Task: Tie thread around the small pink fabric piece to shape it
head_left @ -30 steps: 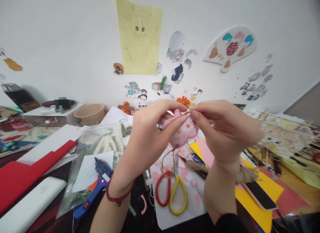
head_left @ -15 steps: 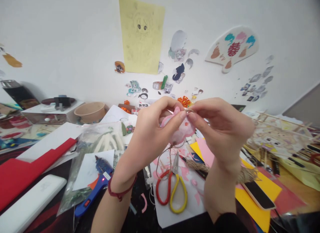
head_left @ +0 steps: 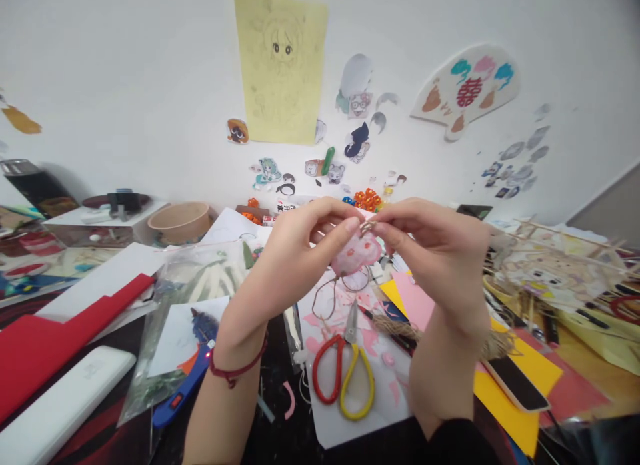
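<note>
Between both hands, above the table, hangs a pink scalloped craft piece (head_left: 356, 253) with small red flower marks. My left hand (head_left: 313, 242) pinches its upper edge with thumb and forefinger. At the top of the piece, my right hand (head_left: 425, 242) pinches a thin brown cord (head_left: 368, 226), fingertips close to the left ones. A loop of the same sort of cord (head_left: 326, 300) dangles below. Underneath, scissors (head_left: 345, 368) with one red and one yellow handle lie on a white sheet (head_left: 350, 428) among pink scraps.
To the left are a blue glue gun (head_left: 185, 385), a clear plastic bag (head_left: 200, 278), a white power bank (head_left: 75, 405) and red card (head_left: 70, 345). On the right lie twine (head_left: 400, 328), a phone (head_left: 517, 384) and yellow paper (head_left: 505, 412). A beige bowl (head_left: 181, 222) stands near the wall.
The pink piece has turned and sits slightly lower, showing more of its flower marks. Both hands have shifted a little, still pinching at its top. The hanging cord loop has swung wider.
</note>
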### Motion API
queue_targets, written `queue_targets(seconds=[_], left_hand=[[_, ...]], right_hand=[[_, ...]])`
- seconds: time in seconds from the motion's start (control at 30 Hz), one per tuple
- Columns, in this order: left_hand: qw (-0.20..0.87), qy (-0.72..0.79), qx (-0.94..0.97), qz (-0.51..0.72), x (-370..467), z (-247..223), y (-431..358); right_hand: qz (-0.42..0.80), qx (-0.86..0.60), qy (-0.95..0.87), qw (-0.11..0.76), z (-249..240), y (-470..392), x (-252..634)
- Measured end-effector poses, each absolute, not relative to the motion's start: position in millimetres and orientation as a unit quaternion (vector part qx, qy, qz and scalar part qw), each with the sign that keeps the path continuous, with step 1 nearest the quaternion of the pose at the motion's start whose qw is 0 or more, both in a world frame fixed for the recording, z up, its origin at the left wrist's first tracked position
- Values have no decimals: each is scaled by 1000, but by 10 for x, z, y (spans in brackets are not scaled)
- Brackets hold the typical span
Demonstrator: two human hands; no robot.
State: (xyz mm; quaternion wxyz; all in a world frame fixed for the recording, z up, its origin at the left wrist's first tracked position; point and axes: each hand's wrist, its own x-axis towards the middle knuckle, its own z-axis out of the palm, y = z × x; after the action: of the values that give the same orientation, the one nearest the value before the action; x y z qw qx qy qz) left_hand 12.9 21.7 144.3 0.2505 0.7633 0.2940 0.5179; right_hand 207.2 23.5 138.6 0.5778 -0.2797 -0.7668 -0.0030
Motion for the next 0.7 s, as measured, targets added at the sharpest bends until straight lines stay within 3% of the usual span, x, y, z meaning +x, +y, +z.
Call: queue_targets(seconds=[0.3,0.7], left_hand=[[216,319,783,489,127,1438,211],[178,306,729,586,201,1406,246]], right_hand=[[30,-280,-763,581,1377,251,2039],[143,-302,-736,589,1313,343,1938]])
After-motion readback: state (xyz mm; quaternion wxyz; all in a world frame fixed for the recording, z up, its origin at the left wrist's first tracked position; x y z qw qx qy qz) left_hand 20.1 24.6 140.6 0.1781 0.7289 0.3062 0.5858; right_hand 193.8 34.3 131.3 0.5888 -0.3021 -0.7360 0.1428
